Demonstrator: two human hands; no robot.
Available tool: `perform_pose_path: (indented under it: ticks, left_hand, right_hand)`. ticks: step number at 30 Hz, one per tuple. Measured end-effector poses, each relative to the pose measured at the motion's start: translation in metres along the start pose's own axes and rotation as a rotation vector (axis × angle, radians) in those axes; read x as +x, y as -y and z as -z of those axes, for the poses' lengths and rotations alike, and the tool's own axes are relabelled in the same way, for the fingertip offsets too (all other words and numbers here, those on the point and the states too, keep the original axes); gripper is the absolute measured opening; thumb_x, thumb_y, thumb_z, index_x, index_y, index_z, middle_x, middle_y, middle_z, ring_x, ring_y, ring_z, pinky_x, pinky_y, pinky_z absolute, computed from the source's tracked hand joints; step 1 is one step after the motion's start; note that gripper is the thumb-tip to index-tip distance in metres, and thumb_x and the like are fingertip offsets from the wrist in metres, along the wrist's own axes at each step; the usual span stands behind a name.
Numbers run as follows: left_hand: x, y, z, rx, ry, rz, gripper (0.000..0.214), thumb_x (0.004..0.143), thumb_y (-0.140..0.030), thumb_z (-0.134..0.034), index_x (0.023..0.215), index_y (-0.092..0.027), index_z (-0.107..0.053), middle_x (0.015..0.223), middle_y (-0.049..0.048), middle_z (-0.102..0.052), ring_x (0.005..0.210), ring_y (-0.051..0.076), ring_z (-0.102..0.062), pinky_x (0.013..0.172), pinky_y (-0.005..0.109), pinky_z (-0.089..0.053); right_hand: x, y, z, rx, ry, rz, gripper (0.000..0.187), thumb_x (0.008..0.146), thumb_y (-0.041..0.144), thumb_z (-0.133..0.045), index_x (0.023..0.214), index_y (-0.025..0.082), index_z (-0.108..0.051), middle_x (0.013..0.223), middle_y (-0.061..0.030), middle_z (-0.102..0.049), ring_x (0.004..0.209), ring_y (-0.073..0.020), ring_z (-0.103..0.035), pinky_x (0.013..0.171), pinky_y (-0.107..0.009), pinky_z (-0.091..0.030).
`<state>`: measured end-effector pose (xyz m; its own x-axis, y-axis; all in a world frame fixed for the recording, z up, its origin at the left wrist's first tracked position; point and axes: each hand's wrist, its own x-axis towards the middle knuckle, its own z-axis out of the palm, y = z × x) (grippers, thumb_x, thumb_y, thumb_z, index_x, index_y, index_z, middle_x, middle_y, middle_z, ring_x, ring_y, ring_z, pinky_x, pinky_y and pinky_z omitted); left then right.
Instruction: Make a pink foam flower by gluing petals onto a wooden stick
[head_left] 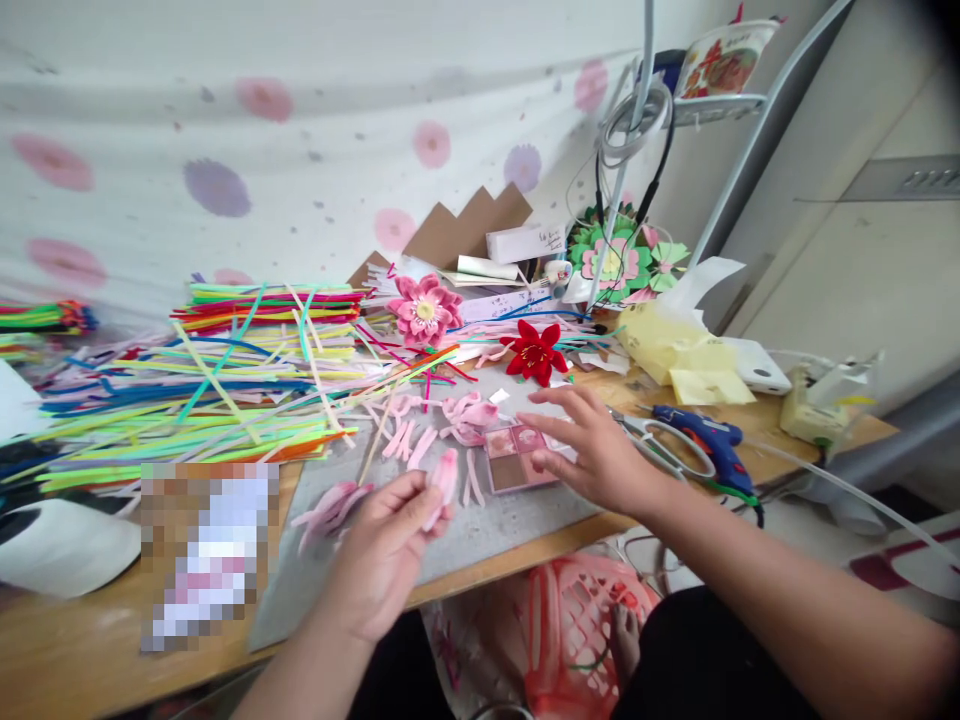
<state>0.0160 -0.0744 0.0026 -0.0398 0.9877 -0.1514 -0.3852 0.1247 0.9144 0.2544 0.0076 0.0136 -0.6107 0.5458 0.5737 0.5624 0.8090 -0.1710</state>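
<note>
My left hand (pixel 394 545) pinches a pale pink fuzzy petal (pixel 443 480) between thumb and fingers, its tip a deeper pink. To its right, my right hand (pixel 604 455) hovers with fingers spread and holds nothing. Partly under that hand lies a makeup palette (pixel 510 474) with pink and brown pans; the hand hides its right side. More pink petals (pixel 471 415) and short pink strips (pixel 401 438) lie on the grey mat (pixel 315 590) behind the palette and the petal. A bunch of pink petals (pixel 337 502) rests left of my left hand.
Colourful pipe cleaners (pixel 247 370) are heaped at the left. Behind stand a pink flower (pixel 425 310) and a red flower (pixel 535 352). Scissors (pixel 675 450) and a blue glue gun (pixel 697 435) lie right of my right hand. Below the table edge is a red basket (pixel 547 620).
</note>
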Motion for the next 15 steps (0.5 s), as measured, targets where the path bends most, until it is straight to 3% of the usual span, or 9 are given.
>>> perform_pose_path:
  ticks: [4,6,8,12,15]
  left_hand:
    - [-0.002,-0.026,0.055,0.47,-0.225,-0.153,0.024,0.071,-0.041,-0.068,0.079,-0.019,-0.064,0.071,-0.0012,-0.062,0.068,0.014,-0.055,0.062,0.024,-0.042]
    - [-0.005,-0.037,0.083,0.786,-0.328,-0.235,0.024,0.072,-0.042,-0.065,0.082,-0.02,-0.064,0.073,-0.0015,-0.065,0.07,0.015,-0.056,0.064,0.024,-0.042]
    - [-0.009,-0.045,0.103,1.068,-0.383,-0.23,0.027,0.075,-0.044,-0.06,0.087,-0.021,-0.064,0.074,-0.0021,-0.067,0.07,0.017,-0.059,0.062,0.024,-0.042]
    - [-0.01,-0.05,0.121,1.533,-0.446,-0.199,0.028,0.08,-0.043,-0.048,0.086,-0.022,-0.066,0.077,0.0003,-0.07,0.072,0.02,-0.063,0.06,0.027,-0.042]
    - [-0.009,-0.05,0.126,1.687,-0.437,-0.247,0.029,0.078,-0.038,-0.049,0.091,-0.022,-0.068,0.085,0.0051,-0.071,0.079,0.024,-0.064,0.065,0.03,-0.045]
  right_hand:
    - [-0.009,-0.032,-0.005,-0.013,0.045,-0.097,0.022,0.086,0.027,-0.054,0.104,0.024,-0.068,0.11,-0.0093,-0.061,0.099,-0.0248,-0.054,0.086,-0.042,-0.045]
    - [-0.012,-0.041,-0.009,0.039,0.003,-0.143,0.017,0.084,0.025,-0.057,0.096,0.021,-0.069,0.103,-0.0085,-0.064,0.093,-0.0226,-0.057,0.083,-0.038,-0.046]
    - [-0.013,-0.046,-0.014,0.081,-0.034,-0.192,0.012,0.082,0.023,-0.06,0.088,0.019,-0.07,0.094,-0.0072,-0.066,0.087,-0.0202,-0.059,0.08,-0.033,-0.047]
    - [-0.009,-0.046,-0.022,0.072,-0.062,-0.241,0.012,0.08,0.024,-0.061,0.071,0.019,-0.066,0.079,-0.0048,-0.066,0.077,-0.0185,-0.06,0.073,-0.03,-0.047]
    - [-0.006,-0.042,-0.025,0.017,-0.083,-0.316,0.025,0.078,0.033,-0.063,0.058,0.018,-0.058,0.064,-0.0041,-0.062,0.061,-0.0187,-0.057,0.057,-0.03,-0.044]
